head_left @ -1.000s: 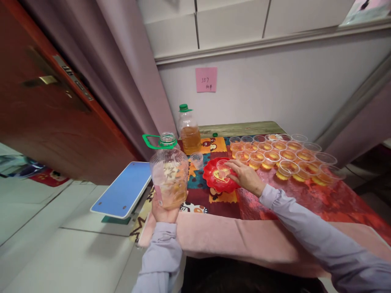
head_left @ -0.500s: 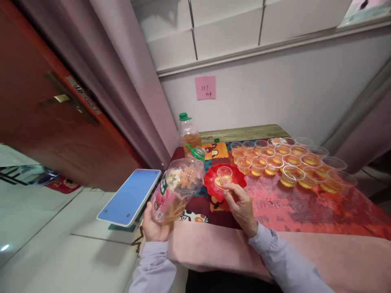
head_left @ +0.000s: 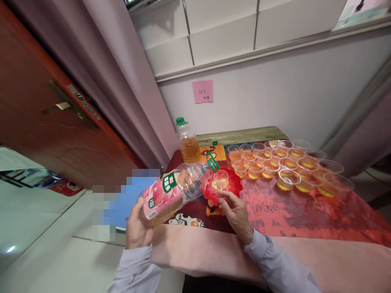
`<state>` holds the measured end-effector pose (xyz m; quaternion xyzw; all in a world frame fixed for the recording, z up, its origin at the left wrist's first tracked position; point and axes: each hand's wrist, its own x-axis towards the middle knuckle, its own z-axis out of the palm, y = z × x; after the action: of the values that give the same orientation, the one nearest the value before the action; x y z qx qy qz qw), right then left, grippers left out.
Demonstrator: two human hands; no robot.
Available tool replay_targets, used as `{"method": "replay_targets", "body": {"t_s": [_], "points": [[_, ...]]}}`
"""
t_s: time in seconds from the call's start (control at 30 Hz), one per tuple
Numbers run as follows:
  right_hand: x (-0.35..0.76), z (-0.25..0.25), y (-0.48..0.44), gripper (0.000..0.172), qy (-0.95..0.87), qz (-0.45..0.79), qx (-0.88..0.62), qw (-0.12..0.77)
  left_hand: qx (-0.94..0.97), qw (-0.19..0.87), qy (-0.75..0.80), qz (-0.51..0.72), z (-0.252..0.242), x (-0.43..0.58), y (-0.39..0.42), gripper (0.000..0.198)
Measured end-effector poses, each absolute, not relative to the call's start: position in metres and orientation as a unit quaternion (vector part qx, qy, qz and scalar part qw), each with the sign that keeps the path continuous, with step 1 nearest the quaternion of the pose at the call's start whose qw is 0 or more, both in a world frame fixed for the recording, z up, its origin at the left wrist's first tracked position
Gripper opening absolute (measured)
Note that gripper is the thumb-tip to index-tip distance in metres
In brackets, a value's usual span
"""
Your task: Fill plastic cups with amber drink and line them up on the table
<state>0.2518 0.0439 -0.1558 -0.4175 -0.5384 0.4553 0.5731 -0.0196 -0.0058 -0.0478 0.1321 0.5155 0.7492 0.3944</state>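
Observation:
My left hand [head_left: 138, 226] grips the lower end of a large clear juice bottle [head_left: 165, 193] with a pink label. The bottle leans toward the right; its uncapped mouth with a green ring handle [head_left: 213, 162] is beside a red scalloped dish [head_left: 236, 188]. A clear plastic cup [head_left: 220, 178] stands in this dish, close to the bottle's mouth. Amber liquid shows low in the bottle. At the dish's front edge is my right hand [head_left: 236, 211], fingers bent, thumb and forefinger slightly apart, with nothing visible between them. Whether the fingertips touch the dish is unclear.
Several clear cups of amber drink [head_left: 287, 162] stand in rows at the right. A second bottle [head_left: 188, 144], capped green, stands at the back left, near a loose green cap [head_left: 215, 143]. A blue board [head_left: 131, 195] is left of the table. A wooden door [head_left: 61, 122] stands farther left.
The bottle has tipped further over, bringing its mouth down and right toward the cup. My left hand has moved left and down. My right hand has drawn back slightly from the cup.

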Motion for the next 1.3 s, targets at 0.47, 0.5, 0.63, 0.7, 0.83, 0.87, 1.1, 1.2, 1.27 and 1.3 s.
{"method": "replay_targets", "body": {"t_s": [0.47,0.5,0.63,0.7,0.83,0.87,1.1,1.2,1.27,1.3], "points": [[0.239,-0.096,0.039,0.097,-0.380,0.762,-0.237,0.468,0.099,0.445,0.528,0.717,-0.044,0.013,-0.014,0.029],[0.235,-0.096,0.039,0.105,-0.358,0.771,-0.230,0.474,0.091,0.450,0.527,0.715,-0.047,0.017,-0.015,0.029],[0.224,-0.098,0.041,0.127,-0.289,0.779,-0.233,0.504,0.115,0.481,0.518,0.698,-0.066,0.021,-0.027,0.042],[0.223,-0.097,0.042,0.127,-0.273,0.771,-0.243,0.521,0.181,0.487,0.501,0.693,-0.075,0.016,-0.036,0.063],[0.227,-0.089,0.044,0.115,-0.279,0.755,-0.245,0.540,0.351,0.444,0.517,0.642,-0.085,0.002,-0.050,0.115],[0.228,-0.087,0.045,0.113,-0.283,0.754,-0.241,0.542,0.383,0.420,0.536,0.624,-0.084,0.000,-0.050,0.122],[0.231,-0.087,0.045,0.106,-0.304,0.747,-0.223,0.548,0.515,0.306,0.571,0.561,-0.065,0.009,-0.038,0.136],[0.227,-0.091,0.041,0.102,-0.341,0.747,-0.205,0.533,0.542,0.294,0.567,0.546,-0.062,0.018,-0.037,0.120],[0.223,-0.093,0.038,0.106,-0.347,0.762,-0.190,0.513,0.545,0.298,0.570,0.538,-0.061,0.022,-0.036,0.116],[0.221,-0.093,0.037,0.109,-0.342,0.771,-0.183,0.505,0.544,0.303,0.573,0.532,-0.061,0.023,-0.036,0.115]]}}
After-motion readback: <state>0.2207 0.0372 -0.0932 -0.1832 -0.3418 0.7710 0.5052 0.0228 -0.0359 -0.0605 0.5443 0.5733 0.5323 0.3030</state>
